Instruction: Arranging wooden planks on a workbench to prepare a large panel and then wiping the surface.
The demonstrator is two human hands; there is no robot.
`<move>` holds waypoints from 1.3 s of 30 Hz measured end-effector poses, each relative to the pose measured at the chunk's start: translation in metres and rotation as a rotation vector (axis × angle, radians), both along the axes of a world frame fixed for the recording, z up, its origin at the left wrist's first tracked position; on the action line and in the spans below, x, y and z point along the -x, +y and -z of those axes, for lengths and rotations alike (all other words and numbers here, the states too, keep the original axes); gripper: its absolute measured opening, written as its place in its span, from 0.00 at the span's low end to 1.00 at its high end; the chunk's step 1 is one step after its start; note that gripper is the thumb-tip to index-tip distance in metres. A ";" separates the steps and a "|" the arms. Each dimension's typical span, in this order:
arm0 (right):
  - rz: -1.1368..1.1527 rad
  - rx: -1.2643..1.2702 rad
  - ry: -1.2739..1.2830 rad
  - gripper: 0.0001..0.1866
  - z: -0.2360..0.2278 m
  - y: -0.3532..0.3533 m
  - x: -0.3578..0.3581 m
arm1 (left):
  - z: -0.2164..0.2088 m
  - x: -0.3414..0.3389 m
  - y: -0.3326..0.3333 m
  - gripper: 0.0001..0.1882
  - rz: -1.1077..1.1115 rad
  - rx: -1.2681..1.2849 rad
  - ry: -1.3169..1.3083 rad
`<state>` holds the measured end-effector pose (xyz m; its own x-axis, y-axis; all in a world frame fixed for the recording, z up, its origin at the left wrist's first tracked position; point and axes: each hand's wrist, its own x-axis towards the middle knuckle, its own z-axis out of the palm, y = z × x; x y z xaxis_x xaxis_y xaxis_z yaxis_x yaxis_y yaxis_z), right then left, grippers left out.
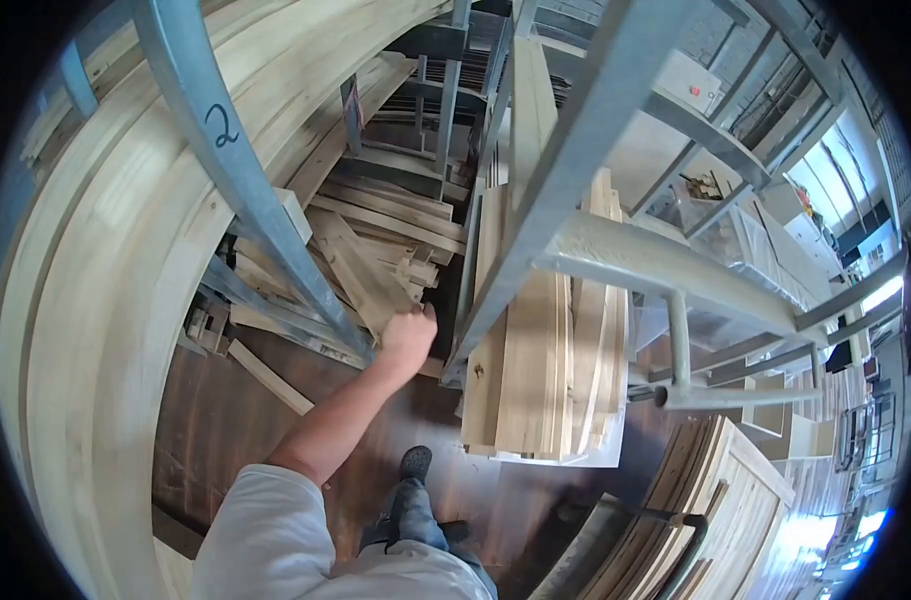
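My left hand (408, 338) reaches forward into the lower part of a grey metal rack (265, 230). Its fingers are curled closed at the near end of a flat wooden board (358, 268), which slants away from me over a pile of offcuts. The fingertips are partly hidden behind the hand. Just beyond, several short wooden pieces (420, 268) lie jumbled beside longer planks (395, 220). My right hand is out of view.
Long pale boards (105, 300) rest on the rack at left. To the right, stacked planks (535, 370) stand beside a slanting metal post (575, 150) and a horizontal bar (665, 265). A loose strip (270, 377) lies on the floor. Wooden panels (695, 500) lean at lower right.
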<state>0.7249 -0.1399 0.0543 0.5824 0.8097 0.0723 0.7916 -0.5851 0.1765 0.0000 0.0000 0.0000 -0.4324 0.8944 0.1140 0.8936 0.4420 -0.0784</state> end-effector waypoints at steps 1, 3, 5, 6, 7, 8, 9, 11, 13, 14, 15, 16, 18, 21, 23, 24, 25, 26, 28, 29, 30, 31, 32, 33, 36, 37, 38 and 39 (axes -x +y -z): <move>-0.058 -0.037 -0.078 0.48 0.008 0.001 0.001 | -0.018 0.009 0.001 0.09 0.005 -0.019 -0.006; -0.114 -0.057 -0.162 0.44 0.002 -0.013 -0.008 | -0.036 -0.001 -0.017 0.14 0.017 0.023 -0.057; -0.086 -0.043 -0.131 0.43 -0.012 -0.010 0.013 | -0.055 -0.005 -0.034 0.14 0.147 0.013 -0.045; -0.081 -0.047 -0.226 0.42 0.000 -0.012 -0.007 | -0.061 -0.022 -0.036 0.17 0.164 0.060 -0.032; -0.081 -0.040 -0.218 0.42 -0.009 -0.011 0.008 | -0.066 -0.036 -0.044 0.15 0.241 0.065 0.001; -0.024 0.020 -0.249 0.41 -0.017 -0.004 0.027 | -0.073 -0.050 -0.051 0.12 0.316 0.071 0.035; 0.040 0.072 -0.287 0.39 -0.026 -0.001 0.036 | -0.086 -0.070 -0.053 0.12 0.317 0.036 0.054; -0.054 -0.121 -0.221 0.34 0.004 -0.013 -0.011 | -0.110 -0.101 -0.057 0.13 0.321 -0.060 0.052; -0.153 -0.302 -0.146 0.30 0.024 -0.022 -0.022 | -0.132 -0.123 -0.068 0.15 0.319 -0.077 0.074; -0.213 -0.354 0.050 0.28 0.020 -0.022 -0.005 | -0.139 -0.133 -0.078 0.15 0.316 -0.061 0.050; -0.271 -0.405 0.248 0.26 0.015 -0.018 0.016 | -0.145 -0.142 -0.087 0.15 0.312 -0.047 0.026; -0.325 -0.458 0.442 0.25 0.005 -0.013 0.042 | -0.147 -0.154 -0.096 0.15 0.322 -0.059 0.031; -0.416 -0.560 0.826 0.24 -0.013 -0.007 0.095 | -0.140 -0.175 -0.111 0.15 0.365 -0.108 0.077; -0.574 -0.285 1.348 0.15 -0.038 0.002 0.203 | -0.131 -0.196 -0.138 0.14 0.394 -0.173 0.112; -0.603 0.092 1.659 0.19 -0.032 0.007 0.252 | -0.122 -0.209 -0.150 0.15 0.328 -0.191 0.003; -0.431 0.302 2.007 0.27 -0.017 0.011 0.273 | -0.120 -0.216 -0.154 0.15 0.345 -0.199 -0.001; -0.227 0.569 2.209 0.33 -0.015 0.020 0.299 | -0.118 -0.219 -0.163 0.15 0.330 -0.185 -0.054; 0.004 0.850 2.377 0.38 -0.016 0.029 0.325 | -0.115 -0.223 -0.173 0.16 0.315 -0.171 -0.109; -0.098 1.046 2.322 0.43 -0.024 0.043 0.373 | -0.114 -0.233 -0.196 0.14 0.325 -0.167 -0.101; -0.088 1.077 2.282 0.42 -0.014 0.049 0.391 | -0.116 -0.237 -0.207 0.13 0.332 -0.168 -0.088; -0.079 1.107 2.240 0.41 -0.002 0.056 0.405 | -0.114 -0.243 -0.219 0.11 0.355 -0.131 -0.036; -0.073 1.151 2.209 0.38 0.004 0.059 0.418 | -0.114 -0.246 -0.231 0.11 0.351 -0.129 -0.039; -0.067 1.195 2.180 0.36 0.012 0.061 0.429 | -0.116 -0.246 -0.241 0.11 0.396 -0.139 -0.001; -0.009 1.314 2.230 0.29 0.026 0.062 0.437 | -0.116 -0.247 -0.252 0.12 0.442 -0.149 0.037; -0.181 1.111 2.162 0.18 0.048 0.028 0.462 | -0.130 -0.249 -0.278 0.11 0.442 -0.094 0.044; -0.257 1.076 2.162 0.17 0.057 0.020 0.464 | -0.143 -0.249 -0.286 0.11 0.443 -0.071 0.047; -0.330 1.037 2.162 0.16 0.065 0.012 0.463 | -0.154 -0.245 -0.296 0.14 0.424 0.005 -0.082; -0.303 1.029 2.205 0.15 0.058 0.000 0.461 | -0.167 -0.238 -0.311 0.14 0.424 0.009 -0.085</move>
<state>0.2638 -0.1396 -0.0036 -0.8378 0.2254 -0.4973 0.1582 -0.7715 -0.6163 0.2381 -0.3108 0.1668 -0.0337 0.9958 0.0852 0.9994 0.0337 0.0010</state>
